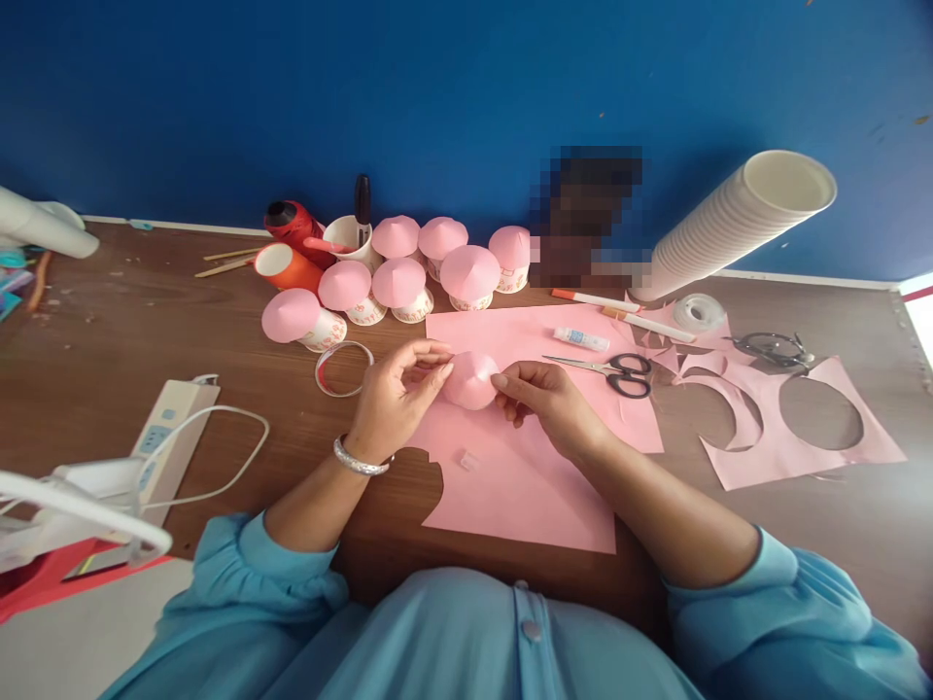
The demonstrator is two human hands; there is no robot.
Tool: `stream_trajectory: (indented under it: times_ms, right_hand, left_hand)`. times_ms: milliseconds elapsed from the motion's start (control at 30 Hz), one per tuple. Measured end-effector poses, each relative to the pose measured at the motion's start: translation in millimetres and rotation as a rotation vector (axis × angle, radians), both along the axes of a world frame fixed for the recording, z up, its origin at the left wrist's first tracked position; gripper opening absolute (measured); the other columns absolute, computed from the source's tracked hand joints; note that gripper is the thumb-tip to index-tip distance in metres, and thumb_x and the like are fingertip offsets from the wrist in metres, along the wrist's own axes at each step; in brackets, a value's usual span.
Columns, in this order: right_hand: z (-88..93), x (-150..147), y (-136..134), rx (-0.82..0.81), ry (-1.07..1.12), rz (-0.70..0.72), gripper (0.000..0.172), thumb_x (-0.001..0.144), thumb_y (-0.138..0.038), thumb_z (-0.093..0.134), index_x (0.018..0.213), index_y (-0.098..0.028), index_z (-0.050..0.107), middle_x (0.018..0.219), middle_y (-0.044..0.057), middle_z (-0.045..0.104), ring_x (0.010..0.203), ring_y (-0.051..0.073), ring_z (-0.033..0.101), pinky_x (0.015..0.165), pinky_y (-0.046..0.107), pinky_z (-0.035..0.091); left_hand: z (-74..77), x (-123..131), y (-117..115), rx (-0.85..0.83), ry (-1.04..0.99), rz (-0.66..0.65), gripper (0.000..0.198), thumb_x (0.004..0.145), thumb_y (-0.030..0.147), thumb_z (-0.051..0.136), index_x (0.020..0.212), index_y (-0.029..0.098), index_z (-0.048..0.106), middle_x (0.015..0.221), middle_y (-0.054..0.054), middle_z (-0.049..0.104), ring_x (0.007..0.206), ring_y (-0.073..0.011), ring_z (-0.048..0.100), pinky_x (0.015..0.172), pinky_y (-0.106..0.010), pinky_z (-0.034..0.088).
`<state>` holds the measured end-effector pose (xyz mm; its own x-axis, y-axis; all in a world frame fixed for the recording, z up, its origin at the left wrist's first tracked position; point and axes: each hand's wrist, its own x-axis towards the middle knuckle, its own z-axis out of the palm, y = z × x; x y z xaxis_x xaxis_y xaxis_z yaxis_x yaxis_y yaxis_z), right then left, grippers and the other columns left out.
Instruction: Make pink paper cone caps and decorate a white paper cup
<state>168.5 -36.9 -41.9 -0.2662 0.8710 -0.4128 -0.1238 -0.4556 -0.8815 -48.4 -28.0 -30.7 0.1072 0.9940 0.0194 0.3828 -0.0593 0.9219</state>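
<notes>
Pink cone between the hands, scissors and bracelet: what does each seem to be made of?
Pink cone: probably paper or thin card, mostly matte; its colour matches the flat pink sheet.
Scissors: likely metal blades, given their grey sheen; smooth black handles, perhaps plastic.
Bracelet: silvery and shiny, apparently metal from its bright highlights; which metal can't be told.

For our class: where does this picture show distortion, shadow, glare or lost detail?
Head view: wide-angle distortion seems to splay the cup stack outward; shadow darkens the blue wall beside it; the tabletop looks washed out at right; a pixelated patch hides detail; the pink cone, left hand and right hand look fairly sharp.
</notes>
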Motion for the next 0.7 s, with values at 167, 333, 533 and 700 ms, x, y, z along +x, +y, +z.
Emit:
stream_trajectory:
  times_ms: [167, 333, 533, 700]
  right_hand:
    - [2.0, 1, -2, 0.070, -0.083, -0.027, 0.050, 0.078, -0.066, 0.078, 0.068, -0.020, 0.063, 0.063, 0.000, 0.062, 0.054, 0.012, 0.054, 0.052, 0.027, 0.045]
    - [0.3, 3, -8, 0.375, -0.289, -0.165, 0.043, 0.092, -0.063, 0.068, 0.098, -0.020, 0.069, 0.088, 0.005, 0.071, 0.074, 0.018, 0.066, 0.063, 0.032, 0.056]
    - [-0.8, -2, -12, 1.047, -0.545, -0.019, 0.052, 0.095, -0.043, 0.074, 0.142, -0.024, 0.060, 0.143, 0.015, 0.065, 0.138, 0.032, 0.057, 0.114, 0.057, 0.050]
    - [-9.9, -12, -8, 1.123, -0.584, 0.061, 0.055, 0.099, -0.036, 0.070, 0.151, -0.025, 0.054, 0.144, 0.013, 0.067, 0.145, 0.032, 0.054, 0.116, 0.059, 0.051]
  left_hand:
    - [-1.4, -1, 0, 0.009, -0.028, 0.011, 0.026, 0.091, 0.038, 0.074, 0.106, 0.018, 0.071, 0.104, -0.008, 0.079, 0.095, -0.0195, 0.074, 0.087, -0.031, 0.059]
    - [-1.4, -1, 0, -0.043, -0.073, 0.009, 0.028, 0.091, 0.040, 0.074, 0.107, 0.017, 0.071, 0.101, -0.008, 0.077, 0.094, -0.0196, 0.073, 0.084, -0.030, 0.059]
    - [3.6, 1, 1, -0.118, -0.148, 0.009, 0.028, 0.091, 0.041, 0.074, 0.105, 0.017, 0.072, 0.090, -0.005, 0.074, 0.084, -0.0170, 0.070, 0.078, -0.028, 0.058]
    - [4.9, 3, 1, -0.142, -0.181, 0.009, 0.027, 0.089, 0.041, 0.076, 0.102, 0.018, 0.073, 0.086, -0.003, 0.072, 0.081, -0.0160, 0.068, 0.071, -0.026, 0.056]
